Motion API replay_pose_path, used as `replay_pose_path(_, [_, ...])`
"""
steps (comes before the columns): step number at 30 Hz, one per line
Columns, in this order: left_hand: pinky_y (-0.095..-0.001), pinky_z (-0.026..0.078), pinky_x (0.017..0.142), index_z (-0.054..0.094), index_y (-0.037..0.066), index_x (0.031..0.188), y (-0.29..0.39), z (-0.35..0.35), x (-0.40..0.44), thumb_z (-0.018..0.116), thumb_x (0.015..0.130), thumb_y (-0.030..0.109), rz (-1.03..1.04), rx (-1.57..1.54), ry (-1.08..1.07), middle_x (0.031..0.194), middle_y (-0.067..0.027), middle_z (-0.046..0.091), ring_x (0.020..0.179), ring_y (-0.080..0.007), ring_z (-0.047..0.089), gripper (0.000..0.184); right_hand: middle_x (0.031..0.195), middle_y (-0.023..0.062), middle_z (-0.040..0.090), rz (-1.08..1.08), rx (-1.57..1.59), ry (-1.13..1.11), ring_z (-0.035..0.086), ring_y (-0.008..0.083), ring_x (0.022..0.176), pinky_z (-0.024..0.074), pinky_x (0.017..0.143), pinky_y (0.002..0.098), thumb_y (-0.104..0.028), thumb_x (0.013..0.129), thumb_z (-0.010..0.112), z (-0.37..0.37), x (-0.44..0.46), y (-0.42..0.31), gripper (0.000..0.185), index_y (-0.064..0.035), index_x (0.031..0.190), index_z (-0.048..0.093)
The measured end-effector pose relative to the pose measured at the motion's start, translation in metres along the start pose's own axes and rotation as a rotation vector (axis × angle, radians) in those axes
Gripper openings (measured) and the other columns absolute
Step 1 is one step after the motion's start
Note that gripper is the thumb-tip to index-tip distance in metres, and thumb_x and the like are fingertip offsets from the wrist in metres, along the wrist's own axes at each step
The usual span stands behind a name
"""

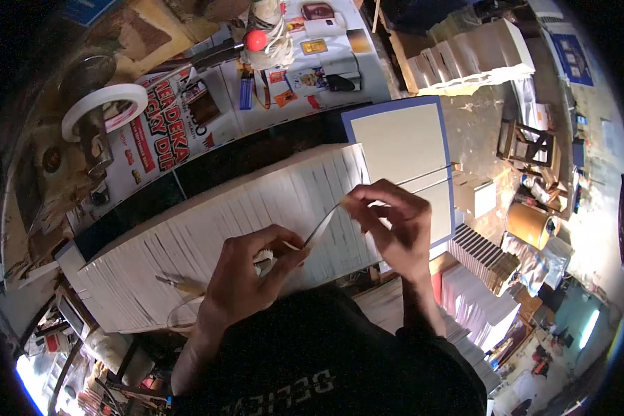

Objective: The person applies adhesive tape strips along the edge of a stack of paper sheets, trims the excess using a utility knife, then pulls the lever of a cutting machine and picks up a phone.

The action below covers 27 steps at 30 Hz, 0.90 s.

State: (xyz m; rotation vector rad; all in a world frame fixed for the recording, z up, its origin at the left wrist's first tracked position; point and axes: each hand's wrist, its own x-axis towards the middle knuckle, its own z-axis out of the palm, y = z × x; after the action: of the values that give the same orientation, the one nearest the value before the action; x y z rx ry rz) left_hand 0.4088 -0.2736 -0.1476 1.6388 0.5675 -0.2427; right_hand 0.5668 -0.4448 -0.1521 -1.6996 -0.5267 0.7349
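My left hand (246,270) pinches one end of a narrow white strip (321,227) between thumb and forefinger. A small white ribbed piece (264,261) shows inside the curl of that hand; I cannot make out what it is. The other end of the strip is in the fingertips of my right hand (399,225), so it spans slantwise between both hands. Below them lies a long row of tightly packed book blocks (243,201), their pale edges facing up. A small thin-bladed tool (179,285) rests on the row beside my left wrist.
A cream board with a blue border (401,145) lies at the row's right end. Beyond the row are a printed poster (163,128), a roll of white tape (137,100) and a wad of string with a red ball (256,40). Stacked books (482,256) stand at right.
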Motion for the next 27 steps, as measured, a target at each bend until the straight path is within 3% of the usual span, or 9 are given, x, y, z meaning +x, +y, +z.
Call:
replay_pose_path(5, [-0.0338,0.055,0.076,0.071,-0.001,0.095,-0.001,0.0,0.026,0.071,0.089,0.012,0.031,-0.013,-0.029,0.088,-0.013,0.074,0.082,-0.0205,0.072,0.014,0.087,0.0135,0.07,0.163,0.146,0.177,0.065,0.0143,0.075,0.0509,0.062,0.0256,0.003,0.088,0.067,-0.015,0.017,0.021,0.016,0.0083,0.104,0.069])
replay_pose_path(8, [-0.0311,0.054,0.075,0.07,-0.001,0.094,-0.002,0.007,0.042,0.071,0.085,0.005,0.073,0.115,0.254,0.083,-0.0111,0.073,0.078,-0.0188,0.071,0.011,0.085,0.0111,0.069,0.154,0.085,0.221,0.063,0.0119,0.075,0.0493,0.063,0.0248,0.002,0.089,0.068,-0.014,0.028,0.032,0.015,0.0084,0.103,0.069])
replay_pose_path(15, [-0.0293,0.049,0.067,0.07,0.003,0.088,0.0,0.016,0.067,0.078,0.081,0.009,0.181,0.281,0.482,0.077,-0.0076,0.071,0.069,-0.0176,0.068,0.012,0.093,0.0114,0.07,0.031,-0.095,0.32,0.066,0.0132,0.08,0.0536,0.071,0.025,0.005,0.086,0.067,-0.011,0.04,0.051,0.018,0.0066,0.104,0.07])
replay_pose_path(21, [-0.0283,0.048,0.06,0.07,0.003,0.088,-0.006,0.014,0.078,0.077,0.083,0.01,0.148,0.294,0.505,0.075,-0.0079,0.069,0.065,-0.0159,0.066,0.011,0.086,0.0111,0.069,0.02,-0.145,0.366,0.067,0.0143,0.075,0.054,0.069,0.0257,0.008,0.082,0.066,-0.009,0.046,0.06,0.019,0.0047,0.1,0.071])
replay_pose_path(23, [-0.0283,0.048,0.06,0.07,0.003,0.088,-0.005,0.016,0.081,0.077,0.082,0.008,0.132,0.284,0.522,0.075,-0.0084,0.069,0.066,-0.0162,0.066,0.01,0.083,0.0113,0.069,-0.087,-0.255,0.383,0.068,0.016,0.073,0.0538,0.066,0.026,0.008,0.08,0.068,-0.007,0.046,0.063,0.019,0.0029,0.098,0.071])
replay_pose_path(27, [-0.0284,0.05,0.064,0.07,0.003,0.09,-0.007,0.017,0.08,0.076,0.082,0.005,0.053,0.259,0.522,0.078,-0.0094,0.07,0.07,-0.0176,0.068,0.01,0.084,0.0115,0.07,-0.045,-0.297,0.423,0.069,0.0171,0.073,0.0538,0.065,0.0268,0.007,0.077,0.07,0.0,0.044,0.059,0.021,0.0012,0.097,0.072])
